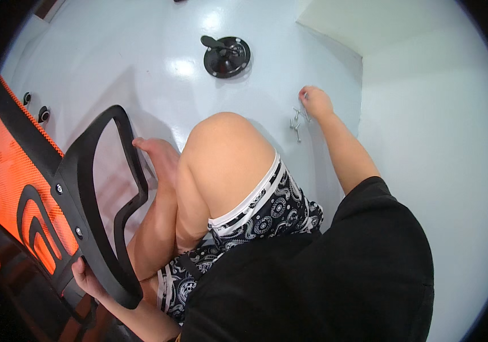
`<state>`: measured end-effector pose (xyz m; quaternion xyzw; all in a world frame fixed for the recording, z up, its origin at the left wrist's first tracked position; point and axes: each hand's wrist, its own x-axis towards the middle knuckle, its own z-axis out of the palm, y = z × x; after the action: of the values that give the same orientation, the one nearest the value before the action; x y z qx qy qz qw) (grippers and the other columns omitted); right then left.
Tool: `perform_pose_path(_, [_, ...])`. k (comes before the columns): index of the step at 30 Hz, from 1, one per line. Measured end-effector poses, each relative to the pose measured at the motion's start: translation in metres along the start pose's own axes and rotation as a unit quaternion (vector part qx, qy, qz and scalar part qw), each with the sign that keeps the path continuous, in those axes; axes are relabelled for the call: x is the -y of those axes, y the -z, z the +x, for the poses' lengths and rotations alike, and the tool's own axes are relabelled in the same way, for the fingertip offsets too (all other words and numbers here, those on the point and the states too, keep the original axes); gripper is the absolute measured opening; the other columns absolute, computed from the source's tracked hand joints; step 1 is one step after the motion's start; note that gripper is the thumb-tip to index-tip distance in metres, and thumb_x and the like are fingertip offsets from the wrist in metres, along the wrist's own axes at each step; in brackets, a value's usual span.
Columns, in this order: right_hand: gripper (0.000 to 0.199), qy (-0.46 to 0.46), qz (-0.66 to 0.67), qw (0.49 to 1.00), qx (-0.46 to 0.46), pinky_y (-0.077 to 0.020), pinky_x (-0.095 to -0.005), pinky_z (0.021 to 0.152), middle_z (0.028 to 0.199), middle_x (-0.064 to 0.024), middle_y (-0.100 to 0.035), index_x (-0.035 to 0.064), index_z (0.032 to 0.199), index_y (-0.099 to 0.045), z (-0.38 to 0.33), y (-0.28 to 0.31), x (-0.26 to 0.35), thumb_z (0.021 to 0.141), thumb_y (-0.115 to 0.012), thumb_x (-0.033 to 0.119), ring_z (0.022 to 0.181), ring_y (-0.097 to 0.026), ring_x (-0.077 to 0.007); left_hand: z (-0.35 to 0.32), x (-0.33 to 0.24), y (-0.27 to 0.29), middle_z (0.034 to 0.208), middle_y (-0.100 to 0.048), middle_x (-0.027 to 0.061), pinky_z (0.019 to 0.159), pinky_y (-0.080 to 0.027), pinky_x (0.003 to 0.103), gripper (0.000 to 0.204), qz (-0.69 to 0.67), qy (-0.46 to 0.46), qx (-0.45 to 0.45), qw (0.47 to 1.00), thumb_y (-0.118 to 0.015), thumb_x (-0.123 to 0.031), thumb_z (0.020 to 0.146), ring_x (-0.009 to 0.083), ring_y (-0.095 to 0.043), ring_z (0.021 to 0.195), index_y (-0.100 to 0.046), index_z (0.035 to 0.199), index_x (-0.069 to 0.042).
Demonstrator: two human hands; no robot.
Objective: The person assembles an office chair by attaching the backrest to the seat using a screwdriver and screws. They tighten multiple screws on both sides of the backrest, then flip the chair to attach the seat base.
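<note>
Screws point(297, 122) lay on the pale floor point(158, 68) in the upper middle of the frame, the right hand point(314, 102) closing its fingers on them. The left hand point(86, 277), lower left, gripped the black armrest point(98, 199) of an orange chair back point(10, 182).

By the left hand point(87, 276): black armrest point(104, 188), orange mesh backrest point(13, 171). By the right hand point(315, 102): silver screws point(297, 122) on pale blue floor point(153, 74).

packages: none | labels: none | signs: none | screens: none
</note>
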<state>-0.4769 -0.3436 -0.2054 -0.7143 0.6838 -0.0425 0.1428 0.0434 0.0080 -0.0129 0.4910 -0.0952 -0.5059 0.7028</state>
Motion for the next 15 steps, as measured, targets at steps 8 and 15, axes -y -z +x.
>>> perform_pose_path(8, [0.023,-0.317,0.719,0.618,0.005,-0.0434,-0.0289,0.055,0.070,-0.0006,-0.055,0.0055,0.093,-0.057,-0.046,0.005,-0.007,0.083,-0.057,0.026,0.060,-0.052,-0.0150,0.004,-0.003,0.001,0.102,-0.063,0.0192,0.085,-0.048,0.040,0.042,0.027,-0.012,-0.007,1.000,-0.052,-0.024,0.084,0.0271,-0.064,0.090,-0.054,0.111,0.008])
perform_pose_path(15, [0.030,-0.142,0.167,0.974,0.062,-0.0465,-0.0306,0.061,0.082,-0.0059,-0.060,0.0047,0.092,-0.059,-0.052,0.003,-0.006,0.079,-0.062,0.032,0.069,-0.055,-0.0146,0.009,-0.004,0.007,0.105,-0.062,0.0188,0.087,-0.048,0.040,0.042,0.027,0.006,0.021,0.999,-0.053,-0.026,0.084,0.0272,-0.062,0.096,-0.055,0.111,0.006])
